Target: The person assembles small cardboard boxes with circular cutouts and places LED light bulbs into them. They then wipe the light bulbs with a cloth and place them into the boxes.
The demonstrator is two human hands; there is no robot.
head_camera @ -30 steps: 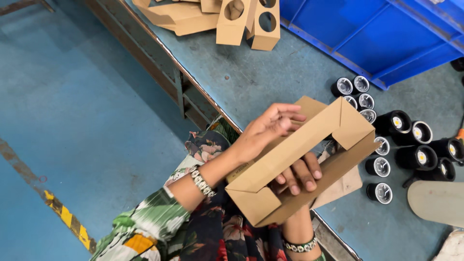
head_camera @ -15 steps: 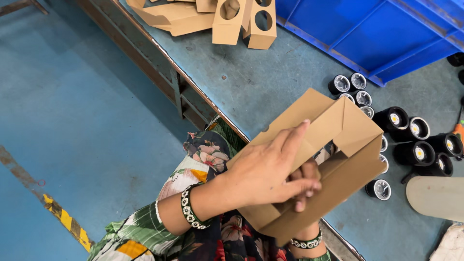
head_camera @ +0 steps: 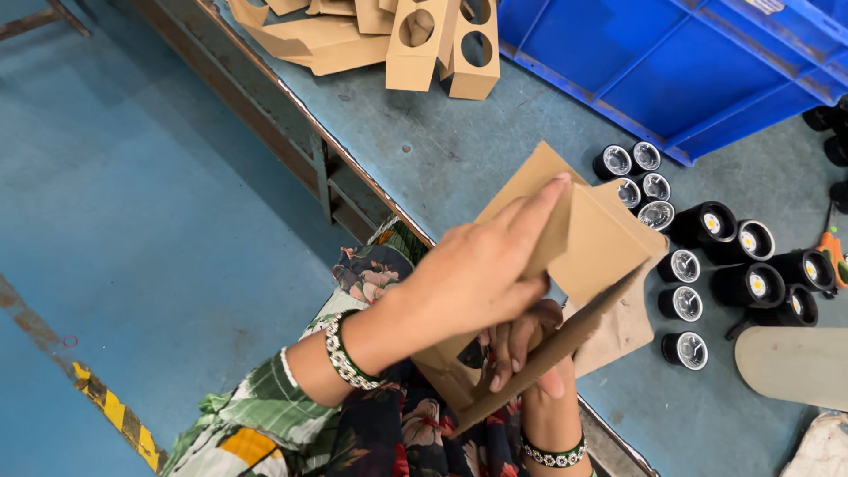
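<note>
Since 1 second ago, the cardboard box [head_camera: 601,243] has gone from an open rectangular frame to a partly folded shape, and the left hand [head_camera: 481,269] has moved from its side onto its top. That hand now lies flat over the upper flap at the centre of the frame, fingers stretched toward the upper right and pressing the panel. Below it, the right hand [head_camera: 521,349] grips the lower edge of the box, fingers curled around the cardboard. Both wrists wear beaded bracelets. At the right of the frame, small black cylindrical lamps [head_camera: 707,256] sit in a cluster on the table [head_camera: 442,159]. More folded cardboard pieces [head_camera: 433,40] with round holes lie at the top centre, and a blue plastic bin [head_camera: 671,62] fills the upper right.
</note>
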